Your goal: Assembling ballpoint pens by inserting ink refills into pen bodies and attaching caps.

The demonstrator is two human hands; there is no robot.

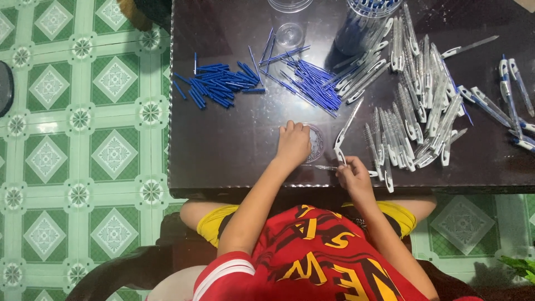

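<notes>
**Pen parts on the dark table**

My left hand (293, 142) rests curled over a small clear round dish (316, 142) near the table's front edge; my knuckles cover most of it, so I cannot tell what lies inside or whether my fingertips pinch anything. My right hand (354, 174) is closed around a white pen barrel (346, 127) that slants up and away from my fingers; its lower end is hidden in my grip. A thin refill (325, 167) lies between my hands, hard to make out against the dark table (223, 150). Beyond lie blue caps (214, 83), blue refills (309, 81) and a heap of white barrels (415, 117). Clear containers (368, 8) at the far edge are cut off by the frame.
</notes>
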